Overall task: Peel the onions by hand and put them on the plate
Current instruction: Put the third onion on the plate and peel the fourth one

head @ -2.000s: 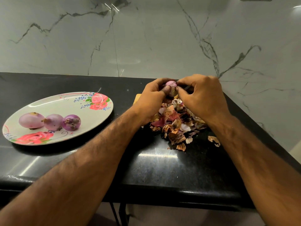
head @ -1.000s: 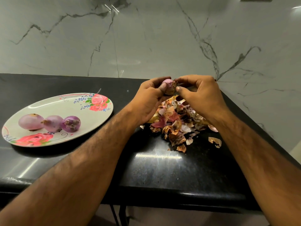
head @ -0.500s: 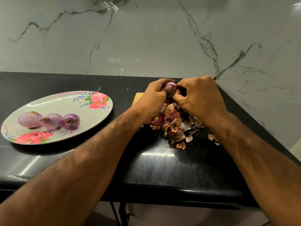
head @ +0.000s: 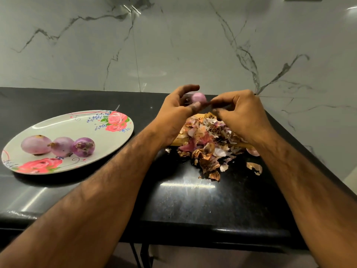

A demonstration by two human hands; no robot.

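A small pink onion [head: 199,97] is held above the peel heap, gripped between the thumb and fingers of my left hand [head: 178,111]. My right hand [head: 241,115] is just to its right, with thumb and forefinger pinched together at the onion's edge; whatever they pinch is too small to make out. Three peeled purple onions [head: 58,147] lie in a row on the oval flowered plate [head: 81,124] at the left.
A heap of brown and pink onion skins [head: 208,147] covers a wooden board [head: 179,141] under my hands, with loose scraps [head: 255,167] on the black counter [head: 193,200]. The marble wall stands behind, and the counter's front edge is near me.
Both hands have lifted a little and parted, so the onion shows more. My right fingers have pulled away to the right of it.
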